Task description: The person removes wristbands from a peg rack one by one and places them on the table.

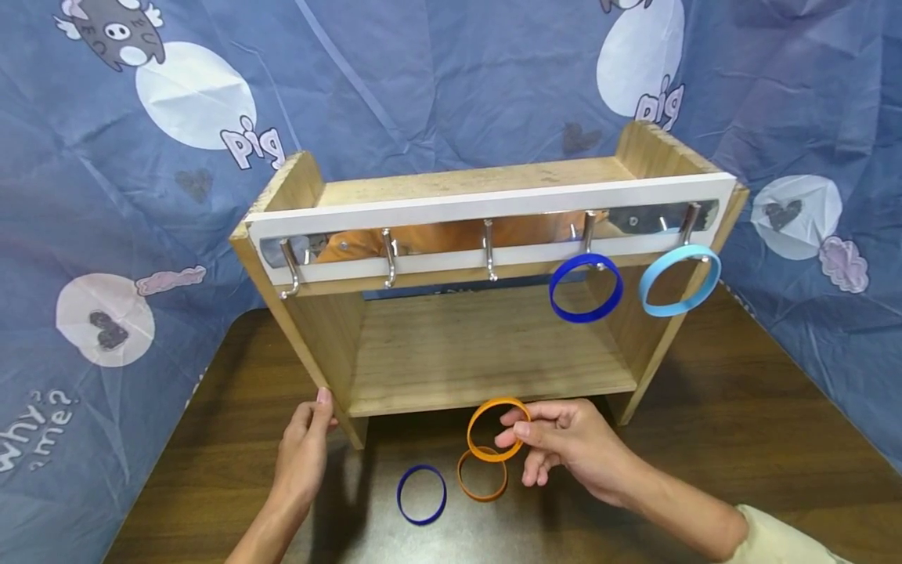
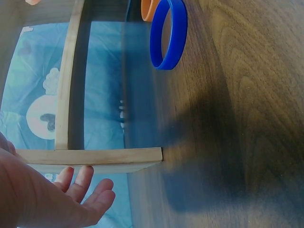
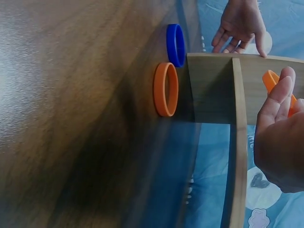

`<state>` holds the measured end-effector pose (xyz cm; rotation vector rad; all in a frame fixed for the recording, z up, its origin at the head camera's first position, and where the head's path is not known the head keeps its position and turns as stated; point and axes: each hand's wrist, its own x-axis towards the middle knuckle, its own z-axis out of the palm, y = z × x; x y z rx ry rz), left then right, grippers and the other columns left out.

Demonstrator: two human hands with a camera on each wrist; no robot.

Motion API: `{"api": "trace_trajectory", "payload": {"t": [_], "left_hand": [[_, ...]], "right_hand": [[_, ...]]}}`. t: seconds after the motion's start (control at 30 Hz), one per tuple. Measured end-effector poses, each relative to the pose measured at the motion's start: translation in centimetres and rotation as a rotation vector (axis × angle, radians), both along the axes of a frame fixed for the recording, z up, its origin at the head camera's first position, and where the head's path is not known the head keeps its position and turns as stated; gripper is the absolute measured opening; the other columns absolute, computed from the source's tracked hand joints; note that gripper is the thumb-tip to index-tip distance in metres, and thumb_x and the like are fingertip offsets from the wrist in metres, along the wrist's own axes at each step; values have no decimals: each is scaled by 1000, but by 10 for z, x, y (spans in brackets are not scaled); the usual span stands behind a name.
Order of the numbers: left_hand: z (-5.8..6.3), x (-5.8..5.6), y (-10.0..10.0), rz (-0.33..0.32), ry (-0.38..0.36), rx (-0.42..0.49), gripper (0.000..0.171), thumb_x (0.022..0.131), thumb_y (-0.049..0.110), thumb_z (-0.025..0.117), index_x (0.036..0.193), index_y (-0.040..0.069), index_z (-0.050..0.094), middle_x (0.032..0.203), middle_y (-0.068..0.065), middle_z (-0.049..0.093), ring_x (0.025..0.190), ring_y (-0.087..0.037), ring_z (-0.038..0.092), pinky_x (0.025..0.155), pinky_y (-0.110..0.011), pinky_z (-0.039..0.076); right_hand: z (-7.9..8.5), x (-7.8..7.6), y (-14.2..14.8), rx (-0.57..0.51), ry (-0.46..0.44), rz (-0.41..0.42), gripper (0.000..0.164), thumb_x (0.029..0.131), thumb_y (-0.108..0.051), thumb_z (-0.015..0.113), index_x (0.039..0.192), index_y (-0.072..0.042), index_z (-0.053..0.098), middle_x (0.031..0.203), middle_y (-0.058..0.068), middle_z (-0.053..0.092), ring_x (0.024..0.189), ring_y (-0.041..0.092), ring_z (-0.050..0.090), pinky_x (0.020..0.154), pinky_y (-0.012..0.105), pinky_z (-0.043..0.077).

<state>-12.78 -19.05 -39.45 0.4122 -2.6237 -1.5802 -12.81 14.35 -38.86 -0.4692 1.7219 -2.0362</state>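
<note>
My right hand [image 1: 578,446] pinches an orange silicone wristband [image 1: 498,402] between thumb and fingers, below the shelf's front. Another orange wristband [image 1: 482,500] lies on the table just beneath it, with a dark blue wristband [image 1: 421,522] to its left. My left hand [image 1: 301,450] rests against the lower left side panel of the wooden shelf [image 1: 479,337], thumb at the front edge and relaxed fingers along the outer face [image 2: 71,199]. On the hook rail [image 1: 451,196], a blue wristband [image 1: 586,317] hangs from the fourth hook and a light blue one [image 1: 680,308] from the fifth.
Three bare metal hooks, the left one [image 1: 290,266] among them, project from the rail's left and middle. The shelf stands on a dark wooden table [image 1: 204,470]. Blue printed cloth [image 1: 437,86] hangs behind and at both sides.
</note>
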Motion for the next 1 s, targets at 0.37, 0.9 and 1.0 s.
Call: {"api": "trace_trajectory", "payload": {"t": [0.37,0.9,1.0], "left_hand": [[-1,-1,0,4,4,7,64,100,60,26,115,2,51,119,-21,56,118,-33,47,95,-46,31],[-1,0,0,-4,-2,12,65,99,60,26,116,2,50,121,-21,56,120,-34,47,96,-47,32],[0,0,0,-4,1,15,65,99,60,26,116,2,50,120,-21,56,120,-34,47,96,-47,31]], "right_hand": [[-9,2,4,32,-40,17,30,96,-13,59,116,10,59,101,15,71,60,16,67,54,25,51],[-24,5,9,85,-112,21,37,94,-15,63,117,13,57,101,21,70,58,16,67,54,25,51],[-27,4,11,103,-123,15,38,94,-16,63,118,13,57,100,21,70,58,16,66,53,25,51]]}}
